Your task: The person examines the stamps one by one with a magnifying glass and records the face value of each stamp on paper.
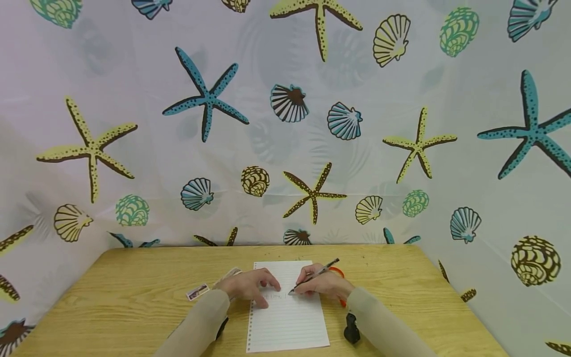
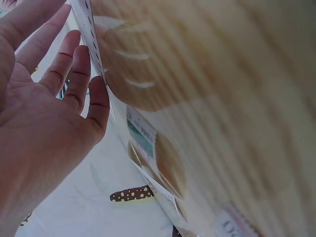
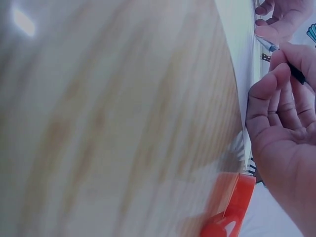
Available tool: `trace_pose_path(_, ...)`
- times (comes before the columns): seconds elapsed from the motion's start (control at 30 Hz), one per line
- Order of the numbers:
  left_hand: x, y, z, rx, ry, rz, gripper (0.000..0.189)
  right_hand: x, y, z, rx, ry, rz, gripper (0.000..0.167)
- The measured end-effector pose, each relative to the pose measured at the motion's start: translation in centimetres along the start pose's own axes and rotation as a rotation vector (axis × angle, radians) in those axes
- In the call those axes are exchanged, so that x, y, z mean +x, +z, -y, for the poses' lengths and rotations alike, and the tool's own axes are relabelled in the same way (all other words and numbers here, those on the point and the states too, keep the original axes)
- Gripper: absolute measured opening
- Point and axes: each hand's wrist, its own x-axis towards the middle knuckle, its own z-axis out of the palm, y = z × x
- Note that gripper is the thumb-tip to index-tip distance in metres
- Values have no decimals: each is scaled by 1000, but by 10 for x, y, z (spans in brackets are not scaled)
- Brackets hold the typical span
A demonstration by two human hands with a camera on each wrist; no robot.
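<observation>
A sheet of lined, hole-punched paper [image 1: 287, 327] lies on the wooden table, with a short line of faint handwriting in its upper half. My right hand [image 1: 323, 283] pinches a pen [image 1: 329, 265] with a clear barrel and dark grip, its tip at the paper beside the writing. On the sheet's left side rests my left hand [image 1: 250, 284], fingers spread and loosely bent, holding nothing. In the left wrist view, the fingers [image 2: 79, 79] of that hand are by the punched edge. The right wrist view shows the pen [image 3: 296, 73] between thumb and fingers.
Left of the sheet lie a small printed picture slip [image 1: 198, 292] and further paper pieces [image 1: 233, 272] partly behind the left hand. An orange-red plastic object [image 3: 239, 200] sits beside the right hand, partly hidden in the head view. A patterned curtain [image 1: 250, 148] surrounds the table [image 1: 142, 282].
</observation>
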Motion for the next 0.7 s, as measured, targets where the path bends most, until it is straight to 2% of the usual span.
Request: trace_pose_path(0.7,0,0,1,0,11,1,39,0,-2,0,7,-11,63,9)
